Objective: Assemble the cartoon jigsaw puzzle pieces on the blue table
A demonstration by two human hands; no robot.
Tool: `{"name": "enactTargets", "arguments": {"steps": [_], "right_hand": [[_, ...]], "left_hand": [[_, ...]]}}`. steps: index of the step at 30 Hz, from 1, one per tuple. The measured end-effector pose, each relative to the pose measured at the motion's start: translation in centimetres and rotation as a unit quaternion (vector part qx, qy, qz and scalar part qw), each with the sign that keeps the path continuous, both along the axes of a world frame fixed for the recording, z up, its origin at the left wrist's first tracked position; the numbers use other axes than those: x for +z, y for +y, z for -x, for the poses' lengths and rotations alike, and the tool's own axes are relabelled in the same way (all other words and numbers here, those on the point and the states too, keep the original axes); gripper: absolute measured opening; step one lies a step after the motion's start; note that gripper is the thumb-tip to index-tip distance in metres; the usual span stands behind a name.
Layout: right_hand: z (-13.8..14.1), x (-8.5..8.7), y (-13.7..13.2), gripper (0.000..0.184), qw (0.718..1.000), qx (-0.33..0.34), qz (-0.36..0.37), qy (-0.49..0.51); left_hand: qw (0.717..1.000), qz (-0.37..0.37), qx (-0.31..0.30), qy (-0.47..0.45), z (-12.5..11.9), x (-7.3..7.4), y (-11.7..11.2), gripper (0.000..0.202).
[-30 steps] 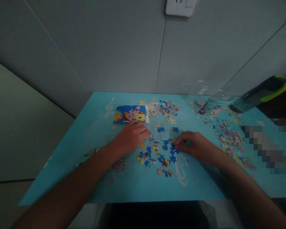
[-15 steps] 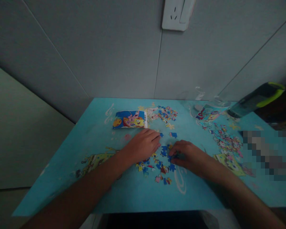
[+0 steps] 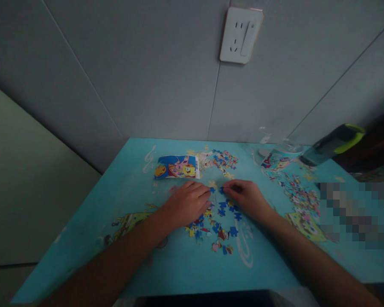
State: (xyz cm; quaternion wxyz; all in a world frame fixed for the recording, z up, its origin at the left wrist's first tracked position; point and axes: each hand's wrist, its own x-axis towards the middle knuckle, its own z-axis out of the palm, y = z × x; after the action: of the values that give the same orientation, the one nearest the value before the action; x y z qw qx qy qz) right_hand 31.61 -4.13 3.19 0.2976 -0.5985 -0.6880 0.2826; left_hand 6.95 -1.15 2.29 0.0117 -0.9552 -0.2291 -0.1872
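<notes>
In the head view my left hand rests on the table with its fingers together, the fingertips on a small blue puzzle piece. My right hand pinches another blue puzzle piece between thumb and forefinger, a short gap from the first. Below and between the hands lie several loose puzzle pieces, blue, yellow, red and pink. Blue pieces sit in a small group just below my right fingertips. My left hand and forearm hide part of the pile.
A cartoon-printed packet lies behind my left hand. Puzzle piles spread at the back and on the right. A clear plastic container and a dark bottle stand back right. A wall with a socket bounds the blue table.
My right hand has moved from the blue pieces up and left to pinch the separate blue piece, now closer to the left one. My left hand has barely moved. The view has tilted up slightly.
</notes>
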Motion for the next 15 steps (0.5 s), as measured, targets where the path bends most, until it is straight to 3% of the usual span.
{"name": "enactTargets", "arguments": {"steps": [15], "right_hand": [[2.7,-0.5,0.7,0.02,0.994,-0.033,-0.054,-0.087]], "left_hand": [[0.999,0.022,0.025,0.022,-0.1,0.0,-0.5,0.023]]}}
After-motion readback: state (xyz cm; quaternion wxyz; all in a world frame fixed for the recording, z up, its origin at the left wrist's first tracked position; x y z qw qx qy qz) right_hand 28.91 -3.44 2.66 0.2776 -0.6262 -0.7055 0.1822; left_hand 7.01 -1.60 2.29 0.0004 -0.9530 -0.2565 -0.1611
